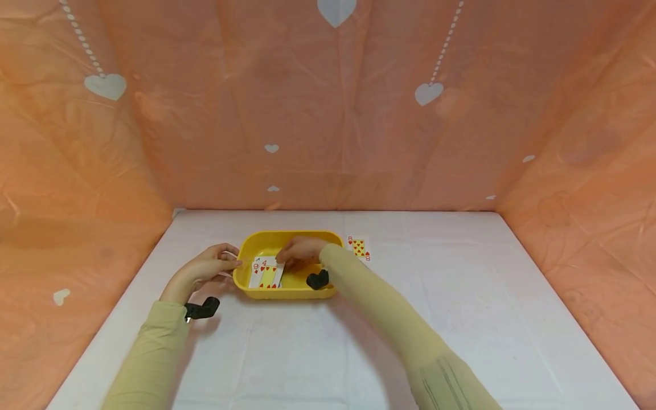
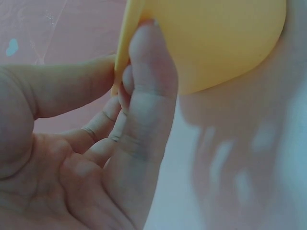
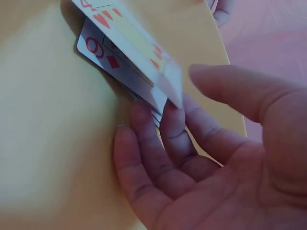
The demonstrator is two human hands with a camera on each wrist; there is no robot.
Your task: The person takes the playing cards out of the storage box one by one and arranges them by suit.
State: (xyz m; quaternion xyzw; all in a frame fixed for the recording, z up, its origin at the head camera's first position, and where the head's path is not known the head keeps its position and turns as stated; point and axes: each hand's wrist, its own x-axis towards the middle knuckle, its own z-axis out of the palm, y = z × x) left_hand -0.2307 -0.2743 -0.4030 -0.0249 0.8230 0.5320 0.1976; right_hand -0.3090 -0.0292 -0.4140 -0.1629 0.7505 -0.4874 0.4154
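A yellow plastic basin (image 1: 287,293) stands on the white-covered table. My left hand (image 1: 207,266) pinches its left rim, the thumb on one side of the wall (image 2: 211,43) and fingers on the other. Inside the basin, at its left, lies a small overlapping pile of playing cards. Uppermost is a four of hearts (image 3: 129,40), tilted over a red nine (image 3: 103,50). My right hand (image 1: 302,250) reaches into the basin at the pile's right edge. Its fingertips (image 3: 172,112) touch the lower end of the four, while the thumb (image 3: 206,79) stands apart from the card.
An eight of hearts (image 1: 359,247) lies face up on the table (image 1: 441,319), just right of the basin. Orange cloth (image 1: 333,114) with pale hearts hangs at the back and both sides. A black wrist mount (image 1: 318,279) overlaps the basin's front right.
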